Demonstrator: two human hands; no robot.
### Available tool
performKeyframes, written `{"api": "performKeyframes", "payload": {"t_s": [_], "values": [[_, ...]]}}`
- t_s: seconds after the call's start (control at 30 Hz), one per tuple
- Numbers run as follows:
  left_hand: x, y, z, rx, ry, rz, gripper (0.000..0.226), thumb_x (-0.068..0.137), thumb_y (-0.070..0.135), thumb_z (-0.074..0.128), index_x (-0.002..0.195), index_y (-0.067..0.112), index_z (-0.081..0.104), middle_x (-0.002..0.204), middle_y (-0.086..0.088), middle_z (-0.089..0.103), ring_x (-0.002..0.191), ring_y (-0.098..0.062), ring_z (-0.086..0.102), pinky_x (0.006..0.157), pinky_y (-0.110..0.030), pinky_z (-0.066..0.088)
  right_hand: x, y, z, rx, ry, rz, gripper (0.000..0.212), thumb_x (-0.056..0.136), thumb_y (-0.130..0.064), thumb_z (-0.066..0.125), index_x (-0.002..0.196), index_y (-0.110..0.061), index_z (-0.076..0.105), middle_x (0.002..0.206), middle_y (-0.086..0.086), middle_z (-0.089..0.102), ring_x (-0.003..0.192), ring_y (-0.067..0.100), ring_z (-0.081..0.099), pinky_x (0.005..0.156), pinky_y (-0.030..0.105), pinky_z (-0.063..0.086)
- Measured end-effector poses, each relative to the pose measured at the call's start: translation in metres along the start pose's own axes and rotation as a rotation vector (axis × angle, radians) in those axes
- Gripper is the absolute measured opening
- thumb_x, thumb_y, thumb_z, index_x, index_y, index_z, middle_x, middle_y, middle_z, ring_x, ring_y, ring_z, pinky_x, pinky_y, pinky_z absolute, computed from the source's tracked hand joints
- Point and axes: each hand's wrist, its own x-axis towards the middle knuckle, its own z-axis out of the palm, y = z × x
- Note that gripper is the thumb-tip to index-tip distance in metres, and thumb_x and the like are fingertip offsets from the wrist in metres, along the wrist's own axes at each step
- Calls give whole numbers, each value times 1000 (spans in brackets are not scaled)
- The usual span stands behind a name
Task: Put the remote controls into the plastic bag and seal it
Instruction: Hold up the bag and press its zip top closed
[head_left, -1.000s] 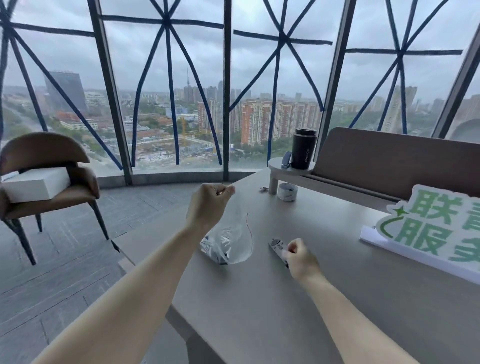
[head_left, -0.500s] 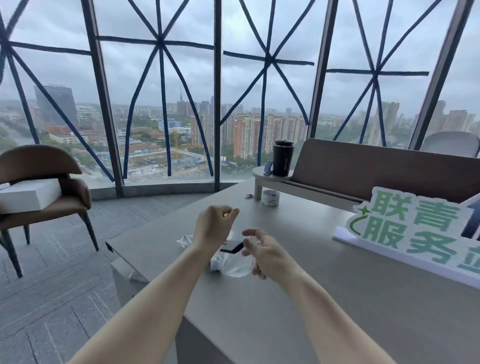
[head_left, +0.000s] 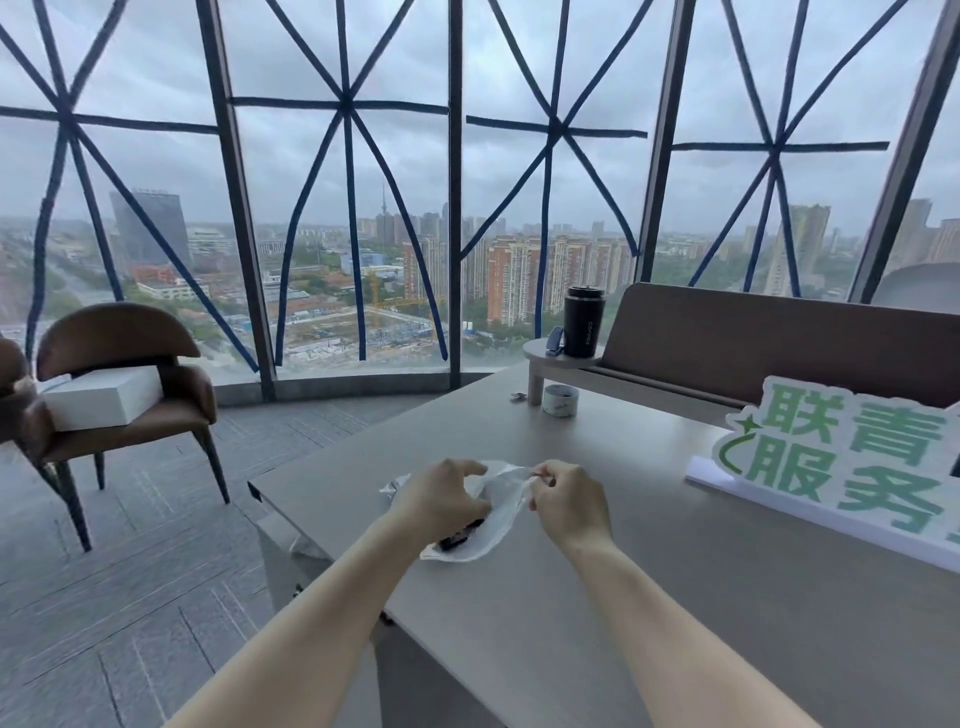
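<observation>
Both bare forearms reach out from the bottom of the view and angle in toward each other. The left hand is curled palm down, fingers bent and pinched shut on the plastic bag. The right hand is a loose fist pinching the bag's edge.

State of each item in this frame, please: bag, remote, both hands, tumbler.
plastic bag: lying on the table, held at its top edge; sealed or not, cannot tell.
remote control: inside the bag.
left hand: fingers closed on the bag.
right hand: pinching the bag's edge.
black tumbler: upright, lid on.
</observation>
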Motion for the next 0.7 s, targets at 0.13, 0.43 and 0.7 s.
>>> {"api": "performKeyframes", "payload": {"t_s": [0.13,0.43,0.7], "values": [[-21,-3,-9,282,-176,-113,54,70,21,52,121,35,58,123,8,62,85,-19,64,70,-27,54,3,12,-27,-61,61,-4,19,81,-11,56,84,-11,74,87,12,76,87,31,65,68,31,45],[-4,61,-20,-711,147,-66,19,78,-8,60,89,1,72,73,-13,69,46,-15,66,53,-25,60,-11,27,-128,-440,221,-223,24,85,-9,50,61,-11,52,77,12,61,71,32,58,57,30,33],[13,147,-34,-814,106,197,13,76,6,74,87,12,75,84,-10,75,74,-15,71,75,-24,59,-21,27,-247,-389,197,-292,24,92,-7,52,87,-1,75,89,11,69,78,23,63,67,30,41]]}}
